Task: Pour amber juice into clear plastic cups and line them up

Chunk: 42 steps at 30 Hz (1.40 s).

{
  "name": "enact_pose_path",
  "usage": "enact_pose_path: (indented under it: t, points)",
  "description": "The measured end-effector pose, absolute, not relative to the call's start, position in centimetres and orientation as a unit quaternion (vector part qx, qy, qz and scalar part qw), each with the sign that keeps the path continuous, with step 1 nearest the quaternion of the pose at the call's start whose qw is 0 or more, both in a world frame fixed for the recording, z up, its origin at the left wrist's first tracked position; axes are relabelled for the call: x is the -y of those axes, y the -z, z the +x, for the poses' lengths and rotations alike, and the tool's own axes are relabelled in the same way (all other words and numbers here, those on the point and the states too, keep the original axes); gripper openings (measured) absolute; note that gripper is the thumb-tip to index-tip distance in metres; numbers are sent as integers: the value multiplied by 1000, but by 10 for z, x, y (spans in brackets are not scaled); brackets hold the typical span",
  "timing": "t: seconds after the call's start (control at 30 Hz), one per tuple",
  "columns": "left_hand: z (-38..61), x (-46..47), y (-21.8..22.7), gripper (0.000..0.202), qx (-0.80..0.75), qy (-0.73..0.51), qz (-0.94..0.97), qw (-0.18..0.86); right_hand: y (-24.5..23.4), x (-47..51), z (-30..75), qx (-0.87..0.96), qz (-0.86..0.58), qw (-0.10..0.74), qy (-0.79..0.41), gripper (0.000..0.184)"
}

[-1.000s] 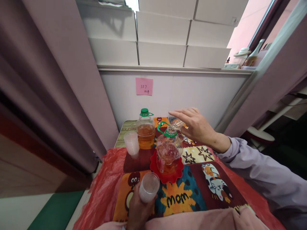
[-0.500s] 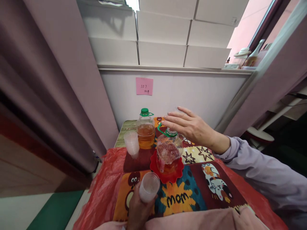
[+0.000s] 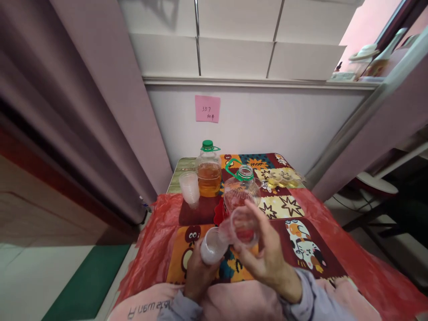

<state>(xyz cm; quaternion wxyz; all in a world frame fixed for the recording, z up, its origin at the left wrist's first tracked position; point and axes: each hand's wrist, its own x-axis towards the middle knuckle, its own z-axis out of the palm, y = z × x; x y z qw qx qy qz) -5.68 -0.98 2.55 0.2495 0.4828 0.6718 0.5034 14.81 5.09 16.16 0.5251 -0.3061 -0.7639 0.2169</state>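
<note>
Low at the table's front, my left hand (image 3: 199,270) is wrapped round a stack of clear plastic cups (image 3: 214,246). My right hand (image 3: 267,254), slightly blurred, grips a single clear plastic cup (image 3: 245,228) tilted with its mouth facing away from the stack; its base end is right by the stack's rim, and I cannot tell if they touch. Just behind them stands an uncapped plastic jug (image 3: 242,192) with a green ring handle, partly hidden by my right hand and the cup. Under it shows part of a red scalloped tray (image 3: 219,213).
A green-capped jug (image 3: 209,178) of amber liquid stands behind left, beside another stack of clear cups (image 3: 189,189). Several small cups with yellow liquid (image 3: 284,182) are at the back right. Red plastic sheeting (image 3: 157,236) covers the table's sides; a wall closes the back.
My right hand has come down from above the uncapped jug towards me and now holds a cup by the left hand's stack. The view has tilted down a little.
</note>
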Motion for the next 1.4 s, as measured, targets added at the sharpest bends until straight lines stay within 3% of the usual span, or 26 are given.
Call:
enact_pose_path:
  t: [0.2, 0.53, 0.7, 0.83, 1.0, 1.17, 1.27, 1.4]
  points:
    - [-57, 12, -23, 53, -658, -504, 498, 255, -99, -36, 127, 776, -346, 492, -188, 86]
    - [-61, 10, -15, 71, -640, -523, 486, 283, -74, -34, 124, 845, -294, 426, -133, 107]
    - [-65, 7, -14, 59, -706, -502, 448, 219, -78, -41, 166, 777, -308, 536, -121, 75]
    - [-67, 4, -16, 63, -713, -495, 445, 218, -79, -104, 233, 621, -499, 592, -119, 37]
    - [-63, 3, -24, 57, -712, -486, 455, 222, -61, -212, 283, 557, -585, 554, -201, 61]
    - [-63, 3, -23, 57, -711, -491, 454, 218, -33, -262, 254, 583, -582, 508, -249, 76]
    - [-64, 3, -18, 60, -710, -499, 452, 205, -22, -280, 225, 574, -592, 499, -267, 76]
    - [-63, 3, -16, 49, -705, -509, 447, 210, -20, -296, 202, 556, -610, 485, -288, 67]
